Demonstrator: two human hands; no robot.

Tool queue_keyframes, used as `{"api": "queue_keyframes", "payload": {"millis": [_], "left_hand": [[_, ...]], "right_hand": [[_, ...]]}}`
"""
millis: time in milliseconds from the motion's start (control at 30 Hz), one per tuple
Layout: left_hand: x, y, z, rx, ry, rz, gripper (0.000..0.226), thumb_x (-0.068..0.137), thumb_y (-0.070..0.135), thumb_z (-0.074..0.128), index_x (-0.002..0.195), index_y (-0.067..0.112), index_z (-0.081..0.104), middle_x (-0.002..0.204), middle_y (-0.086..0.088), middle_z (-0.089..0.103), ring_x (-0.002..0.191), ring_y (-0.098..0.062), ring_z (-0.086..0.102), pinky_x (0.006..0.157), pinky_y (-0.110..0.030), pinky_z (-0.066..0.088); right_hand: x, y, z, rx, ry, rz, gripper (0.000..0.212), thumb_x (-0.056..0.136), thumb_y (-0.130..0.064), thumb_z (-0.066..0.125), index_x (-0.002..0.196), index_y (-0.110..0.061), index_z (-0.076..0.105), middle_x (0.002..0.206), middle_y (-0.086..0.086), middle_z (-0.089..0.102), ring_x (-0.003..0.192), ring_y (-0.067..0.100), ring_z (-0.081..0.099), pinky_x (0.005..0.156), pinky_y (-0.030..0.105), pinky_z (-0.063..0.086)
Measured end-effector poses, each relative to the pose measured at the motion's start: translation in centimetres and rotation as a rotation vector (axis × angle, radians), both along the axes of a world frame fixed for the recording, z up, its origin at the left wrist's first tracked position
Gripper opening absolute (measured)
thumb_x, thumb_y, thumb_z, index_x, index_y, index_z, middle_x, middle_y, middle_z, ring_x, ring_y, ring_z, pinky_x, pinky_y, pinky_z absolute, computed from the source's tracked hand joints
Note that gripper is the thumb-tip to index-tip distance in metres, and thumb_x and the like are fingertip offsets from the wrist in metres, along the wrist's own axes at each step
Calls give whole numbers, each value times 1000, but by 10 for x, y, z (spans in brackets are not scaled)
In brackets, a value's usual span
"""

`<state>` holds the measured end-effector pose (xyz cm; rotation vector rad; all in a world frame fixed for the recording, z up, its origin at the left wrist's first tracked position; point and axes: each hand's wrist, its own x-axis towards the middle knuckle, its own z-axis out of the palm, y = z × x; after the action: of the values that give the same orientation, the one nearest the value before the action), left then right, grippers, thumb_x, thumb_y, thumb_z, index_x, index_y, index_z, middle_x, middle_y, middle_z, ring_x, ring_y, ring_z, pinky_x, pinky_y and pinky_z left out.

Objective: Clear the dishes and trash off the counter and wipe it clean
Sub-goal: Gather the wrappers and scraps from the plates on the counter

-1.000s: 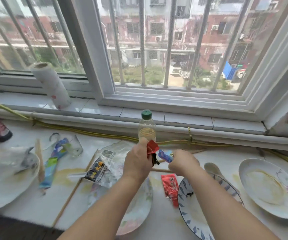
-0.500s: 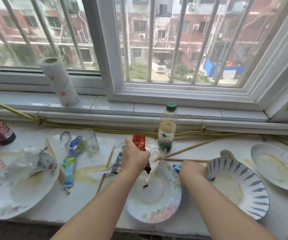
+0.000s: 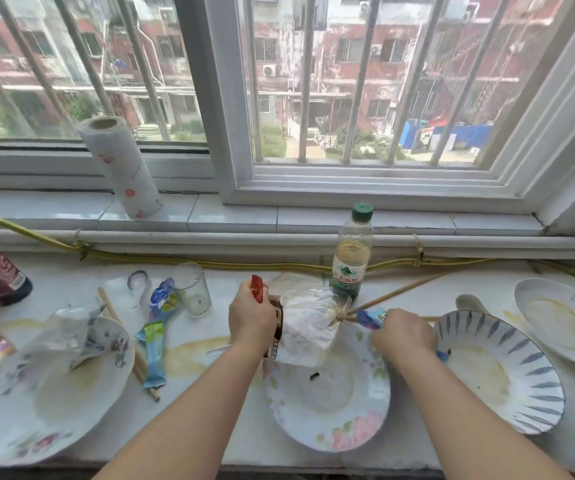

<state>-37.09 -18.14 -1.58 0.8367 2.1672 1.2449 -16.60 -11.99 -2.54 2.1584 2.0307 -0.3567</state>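
**Hazard Notes: Trash Pickup Over Soiled Plates**

The floral plate [image 3: 348, 434] sits directly below both grips. It is greasy, with a dark crumb in its well. The left grip [image 3: 251, 317] is closed round a red wrapper [image 3: 257, 288] and a bunched clear bag [image 3: 305, 317]. The bag hangs from the inner side of the left grip down onto the plate. The right grip [image 3: 403, 336] is closed on a blue wrapper [image 3: 369, 317], whose end sticks out toward the left grip.

1. Dropped trash. The left grip holds several loose items at once. One could slip out onto the plate, or into the yellow spill [image 3: 192, 351] on the surface just outboard of that grip.
2. Dragged chopsticks. The chopsticks [image 3: 400, 292] lie just beyond the right grip. Their tips appear to meet the twisted corner of the bag. Lifting the bag may pull them along and send them rolling toward the striped plate [image 3: 535, 410], outboard of the right grip.
3. Tipped vessels. The bottle [image 3: 350, 261] stands upright just beyond the bag, and the glass [image 3: 192, 289] stands beyond and outboard of the left grip. A swinging bag or forearm could knock either one over.
4. Wiping not started. The paper towel roll [image 3: 120, 168] stands on the sill, far beyond the left grip. Reaching for it with full grips risks sweeping the items in between.
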Motion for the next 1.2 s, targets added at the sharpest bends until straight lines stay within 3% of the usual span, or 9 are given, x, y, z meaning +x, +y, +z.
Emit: {"api": "queue_keyframes", "payload": {"millis": [133,300,500,667,800,933,1000,1067,1200], "left_hand": [[-9,3,-6,-17,13,49,15,98,17,42,108,10,51,89,-8,59,83,-30,56,71,-36,46],[-18,-2,-8,-179,-3,-28,33,89,42,57,107,15,50,90,-3,60,83,-26,58,69,-31,42],[-15,-8,-7,-308,171,-279,39,79,39,69,109,23,51,101,1,61,91,-21,58,76,-29,46],[-14,-13,-5,-322,170,-295,36,80,36,67,109,21,52,101,0,62,92,-22,58,74,-29,44],[-21,-21,-6,-306,159,-256,31,80,36,66,104,22,54,93,3,63,87,-21,58,72,-29,44],[-31,-30,-4,-269,123,-184,23,80,35,67,95,25,52,85,4,62,85,-21,60,71,-29,45],[-36,-34,-3,-265,126,-164,22,80,34,67,91,25,50,81,5,60,83,-22,60,69,-29,44],[-41,-38,-1,-271,128,-148,22,81,33,67,91,24,50,81,5,58,84,-22,58,69,-28,41],[-48,-44,-2,-286,127,-126,25,81,34,67,98,23,53,90,1,62,87,-22,58,74,-30,45]], "right_hand": [[-14,-4,28,67,121,8,13,82,-29,51,91,-19,54,94,6,61,87,26,54,66,28,37],[-38,-12,36,99,486,19,19,80,-37,51,88,-20,49,85,5,58,81,27,50,66,30,37],[-44,-7,14,-132,475,-156,59,64,-61,71,96,-18,49,94,2,61,88,23,57,66,30,43],[-57,-8,2,-92,722,-303,30,68,-25,75,93,-11,65,80,5,65,75,23,60,62,30,47],[-68,-6,17,-30,1125,-334,15,72,-9,66,86,-12,65,82,9,66,79,25,62,68,33,48],[-80,-1,41,52,1348,-323,18,76,0,63,81,-17,58,76,10,62,68,22,62,64,32,50],[-82,-2,51,139,1278,-276,15,79,-1,56,85,-15,55,74,11,59,57,18,57,56,26,45],[-80,-5,51,143,980,-154,13,81,-14,57,94,-12,55,77,7,59,64,19,56,57,27,44],[-77,-20,25,-77,409,-63,72,68,-61,68,114,-13,42,104,6,58,101,28,59,71,31,43]]}}
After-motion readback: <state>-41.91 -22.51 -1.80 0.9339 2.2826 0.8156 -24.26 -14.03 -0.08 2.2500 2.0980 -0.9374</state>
